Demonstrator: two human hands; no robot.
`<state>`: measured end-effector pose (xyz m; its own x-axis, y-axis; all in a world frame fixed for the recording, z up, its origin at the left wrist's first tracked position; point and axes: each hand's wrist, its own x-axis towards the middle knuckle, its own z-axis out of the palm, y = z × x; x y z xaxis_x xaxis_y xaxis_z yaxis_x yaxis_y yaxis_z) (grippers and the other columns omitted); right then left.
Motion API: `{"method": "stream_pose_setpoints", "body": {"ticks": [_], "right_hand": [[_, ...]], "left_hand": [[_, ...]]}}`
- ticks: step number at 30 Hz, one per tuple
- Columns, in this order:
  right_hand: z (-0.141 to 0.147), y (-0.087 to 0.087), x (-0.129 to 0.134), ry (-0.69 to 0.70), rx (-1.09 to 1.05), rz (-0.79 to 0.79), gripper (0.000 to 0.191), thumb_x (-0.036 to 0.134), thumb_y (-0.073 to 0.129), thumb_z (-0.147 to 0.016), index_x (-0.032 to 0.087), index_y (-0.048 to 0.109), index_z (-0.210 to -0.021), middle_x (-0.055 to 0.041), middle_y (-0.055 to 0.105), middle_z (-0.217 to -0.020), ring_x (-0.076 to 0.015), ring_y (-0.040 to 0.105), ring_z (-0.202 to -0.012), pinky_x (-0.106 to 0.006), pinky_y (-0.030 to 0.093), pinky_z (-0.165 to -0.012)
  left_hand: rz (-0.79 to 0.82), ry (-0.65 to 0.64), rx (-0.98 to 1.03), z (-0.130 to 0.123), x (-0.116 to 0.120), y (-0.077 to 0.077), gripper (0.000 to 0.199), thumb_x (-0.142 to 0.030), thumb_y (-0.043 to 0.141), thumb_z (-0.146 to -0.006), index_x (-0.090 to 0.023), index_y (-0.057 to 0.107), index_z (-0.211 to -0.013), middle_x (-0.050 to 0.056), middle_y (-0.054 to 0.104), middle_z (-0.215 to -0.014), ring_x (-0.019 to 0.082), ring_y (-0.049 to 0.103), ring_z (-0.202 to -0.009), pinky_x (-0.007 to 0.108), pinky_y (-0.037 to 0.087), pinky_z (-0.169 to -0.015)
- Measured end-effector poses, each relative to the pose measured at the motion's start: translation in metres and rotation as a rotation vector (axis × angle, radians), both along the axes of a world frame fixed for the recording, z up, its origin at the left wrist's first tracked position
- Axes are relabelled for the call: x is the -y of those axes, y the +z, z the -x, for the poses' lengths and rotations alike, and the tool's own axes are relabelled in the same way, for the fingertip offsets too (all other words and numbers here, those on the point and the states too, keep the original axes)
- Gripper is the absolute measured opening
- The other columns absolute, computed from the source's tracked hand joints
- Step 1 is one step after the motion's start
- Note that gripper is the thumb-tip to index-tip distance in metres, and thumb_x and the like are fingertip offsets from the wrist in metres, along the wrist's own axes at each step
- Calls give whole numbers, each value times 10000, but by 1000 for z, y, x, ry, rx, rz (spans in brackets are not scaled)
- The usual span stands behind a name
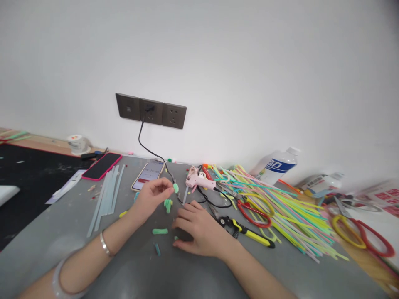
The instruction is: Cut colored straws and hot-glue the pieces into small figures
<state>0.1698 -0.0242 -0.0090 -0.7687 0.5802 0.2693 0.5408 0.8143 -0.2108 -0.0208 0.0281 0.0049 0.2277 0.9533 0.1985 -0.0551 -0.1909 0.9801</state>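
My left hand (151, 194) is raised a little above the grey table (77, 232), its fingertips pinched on a small green straw piece (176, 187). My right hand (199, 228) lies palm down on the table, fingers spread, touching another green piece half hidden under it. Loose green straw pieces lie between the hands, one cluster (168, 204) and one single piece (160, 231). A pink glue gun (198, 180) lies just beyond the hands, its black cord running up to a wall socket (151, 111).
A heap of coloured straws (280, 207) covers the table's right side, with red-handled scissors (254, 212) and yellow-handled pliers (246, 230). Clear glue sticks (107, 193), a pink-cased phone (101, 165) and a lit phone (149, 174) lie at left. A bottle (277, 165) lies by the wall.
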Motion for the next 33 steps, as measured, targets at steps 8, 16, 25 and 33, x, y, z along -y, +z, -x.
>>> {"method": "stream_pose_setpoints", "body": {"ticks": [8, 16, 25, 33], "right_hand": [[-3, 2, 0, 62, 80, 59, 264, 417, 745, -836, 201, 598, -808, 19, 632, -781, -169, 506, -840, -326, 267, -797], [-2, -3, -3, -84, -389, 227, 90, 120, 635, -814, 195, 586, -806, -1, 622, -829, -149, 545, -795, -295, 358, -745], [-11, -16, -25, -407, -1164, 727, 290, 444, 769, -757, 205, 659, -879, -25, 673, -790, -174, 644, -715, -288, 510, -657], [-8, -17, -26, -508, -1415, 961, 355, 462, 883, -599, 193, 718, -760, 26, 641, -631, -123, 580, -575, -239, 449, -553]], "left_hand": [[-9, 11, -2, 0, 0, -2, 209, -348, 718, -732, -172, 615, -687, -22, 544, -654, 129, 480, -633, 232, 405, -603], [-2, 0, 4, 2, 1, -1, 185, -319, 712, -740, -166, 619, -691, -29, 539, -649, 116, 473, -623, 222, 391, -592], [-17, -36, -7, -1, 2, -5, 184, -320, 707, -767, -173, 620, -698, -22, 543, -666, 124, 497, -636, 236, 404, -601], [-144, -109, -147, 1, 2, -13, 157, -262, 628, -837, -182, 601, -705, -9, 546, -689, 139, 507, -673, 258, 404, -639]]}}
